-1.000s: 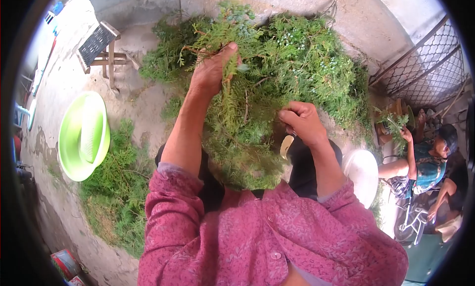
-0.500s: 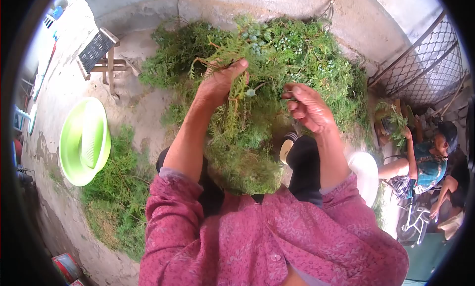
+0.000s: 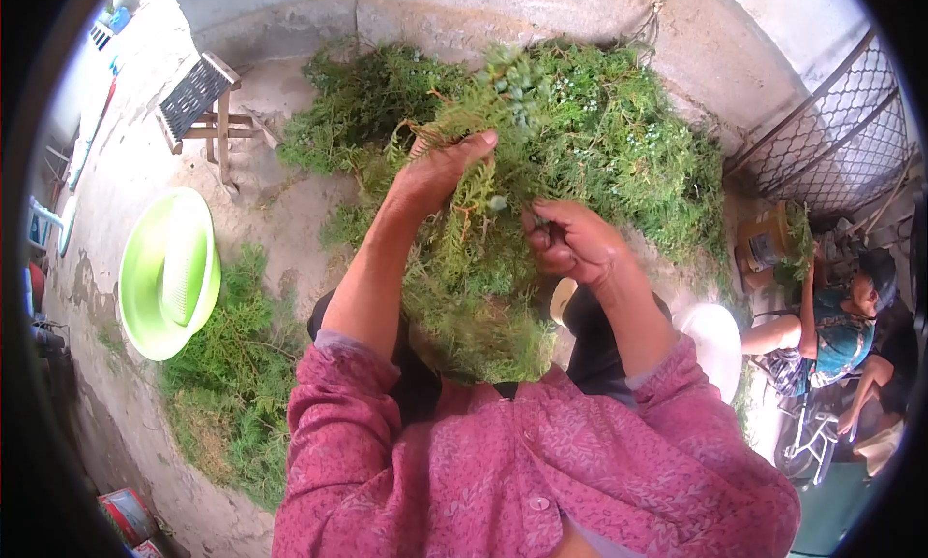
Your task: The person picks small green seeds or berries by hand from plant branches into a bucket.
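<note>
Evergreen sprig (image 3: 507,85), clamped in the left hand (image 3: 435,176) above the lap bundle (image 3: 474,312), probably needed holding taut while the right hand (image 3: 570,247) pinched it.

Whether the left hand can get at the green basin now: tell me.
Probably yes, once freed: the left hand is closed on a leafy branch. The green basin lies open on the ground at that side, nothing standing between.

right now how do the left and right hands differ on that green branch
The left hand is higher and stretched out, gripping the green branch near its top. The right hand is lower, nearer the body, fingers curled, pinching its foliage. Both are bare and closed on the same branch.
</note>
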Available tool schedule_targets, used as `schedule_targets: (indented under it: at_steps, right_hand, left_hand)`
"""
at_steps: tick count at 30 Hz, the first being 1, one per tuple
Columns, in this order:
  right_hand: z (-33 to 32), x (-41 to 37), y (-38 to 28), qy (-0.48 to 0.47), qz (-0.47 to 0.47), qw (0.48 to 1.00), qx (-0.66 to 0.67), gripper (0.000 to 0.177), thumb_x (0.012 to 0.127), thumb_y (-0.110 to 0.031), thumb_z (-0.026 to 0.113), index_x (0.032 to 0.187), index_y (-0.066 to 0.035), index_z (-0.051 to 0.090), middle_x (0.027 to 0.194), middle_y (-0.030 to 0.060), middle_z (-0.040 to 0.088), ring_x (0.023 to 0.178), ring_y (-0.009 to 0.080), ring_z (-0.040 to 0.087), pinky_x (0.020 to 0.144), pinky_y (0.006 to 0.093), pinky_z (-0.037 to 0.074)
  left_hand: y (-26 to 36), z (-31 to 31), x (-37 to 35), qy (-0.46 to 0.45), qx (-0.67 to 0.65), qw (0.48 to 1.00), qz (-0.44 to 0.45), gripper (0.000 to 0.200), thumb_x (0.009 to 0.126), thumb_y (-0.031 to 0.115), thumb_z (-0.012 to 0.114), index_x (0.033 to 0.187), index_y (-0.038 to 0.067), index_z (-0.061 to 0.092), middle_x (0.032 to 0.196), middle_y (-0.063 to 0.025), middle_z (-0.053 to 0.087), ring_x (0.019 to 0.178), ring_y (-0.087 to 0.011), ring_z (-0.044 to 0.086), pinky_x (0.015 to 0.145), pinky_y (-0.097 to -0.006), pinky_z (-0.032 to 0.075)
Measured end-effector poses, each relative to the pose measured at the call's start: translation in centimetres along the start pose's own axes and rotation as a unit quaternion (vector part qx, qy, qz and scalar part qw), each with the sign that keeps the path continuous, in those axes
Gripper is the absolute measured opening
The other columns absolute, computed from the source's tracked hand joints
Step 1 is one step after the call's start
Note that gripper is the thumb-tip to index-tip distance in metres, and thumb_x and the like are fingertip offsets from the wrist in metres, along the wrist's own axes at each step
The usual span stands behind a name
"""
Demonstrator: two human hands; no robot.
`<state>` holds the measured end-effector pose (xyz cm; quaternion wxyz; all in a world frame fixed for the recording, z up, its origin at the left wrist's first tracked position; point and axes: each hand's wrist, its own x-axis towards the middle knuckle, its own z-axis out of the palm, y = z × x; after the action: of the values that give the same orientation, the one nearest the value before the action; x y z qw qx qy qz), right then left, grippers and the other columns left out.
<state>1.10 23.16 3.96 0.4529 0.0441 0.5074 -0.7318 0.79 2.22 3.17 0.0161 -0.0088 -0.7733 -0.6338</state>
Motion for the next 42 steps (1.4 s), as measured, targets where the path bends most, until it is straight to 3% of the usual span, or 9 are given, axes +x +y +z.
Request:
schedule_targets:
  at_steps: [4,5,8,13,32,36,37,39,42]
  right_hand:
    - [-0.9,-1.8,1.1,-0.084,0.053,0.989,0.114,0.028,0.088,-0.026,0.044,0.078,-0.001,0.050,0.058,0.0041,0.045,0.036,0.0057,0.033,0.030,0.0180,0.024]
    - [-1.0,-2.7,1.4,-0.084,0.053,0.989,0.114,0.028,0.088,-0.026,0.044,0.078,-0.001,0.050,0.058,0.0041,0.045,0.036,0.0057,0.033,0.030,0.0180,0.024]
    - [-0.2,-5.5,1.7,-0.103,0.004,0.994,0.049,0.024,0.087,-0.023,0.044,0.082,0.000,0.051,0.062,0.0065,0.048,0.037,0.0063,0.035,0.031,0.0174,0.025]
    - [1.0,-5.8,1.4,-0.056,-0.080,0.991,0.088,0.023,0.084,-0.017,0.050,0.100,-0.001,0.050,0.081,0.0127,0.054,0.047,0.0084,0.044,0.035,0.0153,0.032]
    - [2.2,-5.5,1.9,0.167,-0.124,0.960,-0.186,0.016,0.086,-0.018,0.054,0.078,-0.004,0.054,0.060,0.0015,0.047,0.040,0.0014,0.035,0.033,0.0147,0.026]
    - [-5.3,-10.1,2.0,0.393,-0.327,0.841,-0.178,0.013,0.084,-0.019,0.056,0.088,-0.006,0.059,0.063,-0.0036,0.047,0.046,0.0028,0.038,0.037,0.0175,0.028]
    - [-8.4,-12.0,1.9,0.458,-0.356,0.791,-0.197,0.016,0.083,-0.017,0.056,0.094,-0.006,0.059,0.064,-0.0031,0.047,0.047,0.0029,0.037,0.037,0.0172,0.028]
    - [-11.1,-16.3,1.5,0.620,-0.323,0.638,-0.323,0.018,0.083,-0.014,0.055,0.098,-0.005,0.058,0.068,0.0021,0.053,0.055,0.0092,0.046,0.046,0.0215,0.038]
    - [-25.6,-23.7,5.2,0.712,-0.201,0.438,-0.511,0.030,0.079,-0.012,0.055,0.107,-0.003,0.054,0.088,0.0159,0.059,0.078,0.0283,0.057,0.069,0.0361,0.046]
  left_hand:
    - [-0.2,1.3,0.0,-0.027,-0.069,0.996,0.051,0.043,0.083,0.042,0.051,0.059,0.007,0.050,0.063,0.0005,0.047,0.064,-0.0118,0.043,0.061,-0.0279,0.035]
    - [-0.1,1.0,-0.1,-0.030,-0.098,0.995,0.013,0.027,0.080,0.025,0.062,0.095,0.004,0.059,0.086,-0.0009,0.059,0.077,-0.0116,0.051,0.072,-0.0285,0.043]
    - [-1.1,0.5,0.7,0.016,-0.091,0.994,0.066,0.037,0.083,0.038,0.055,0.063,0.007,0.052,0.066,0.0005,0.049,0.067,-0.0102,0.043,0.062,-0.0255,0.036]
    - [-1.2,1.2,0.6,0.017,-0.172,0.985,0.001,0.025,0.080,0.018,0.062,0.100,0.004,0.059,0.085,0.0003,0.059,0.075,-0.0094,0.049,0.068,-0.0260,0.042]
    - [-1.7,1.4,0.5,0.079,-0.098,0.992,-0.002,0.035,0.079,0.016,0.063,0.109,0.000,0.053,0.079,-0.0014,0.060,0.072,-0.0076,0.051,0.068,-0.0237,0.042]
    - [-0.8,0.5,0.2,0.035,-0.138,0.990,0.005,0.040,0.080,0.029,0.063,0.111,0.005,0.055,0.091,-0.0058,0.062,0.084,-0.0131,0.054,0.077,-0.0275,0.041]
    - [-0.5,0.3,0.0,0.037,-0.026,0.998,-0.043,0.033,0.080,0.039,0.058,0.093,0.008,0.056,0.080,-0.0032,0.058,0.073,-0.0123,0.051,0.072,-0.0268,0.040]
    - [0.0,-0.2,-0.4,0.008,0.150,0.983,-0.104,0.048,0.079,0.059,0.044,0.072,0.013,0.057,0.068,-0.0007,0.054,0.058,-0.0115,0.046,0.057,-0.0268,0.037]
    - [-0.3,0.2,-0.2,-0.009,0.074,0.990,-0.116,0.043,0.079,0.054,0.049,0.071,0.012,0.057,0.066,-0.0003,0.053,0.055,-0.0101,0.043,0.050,-0.0274,0.035]
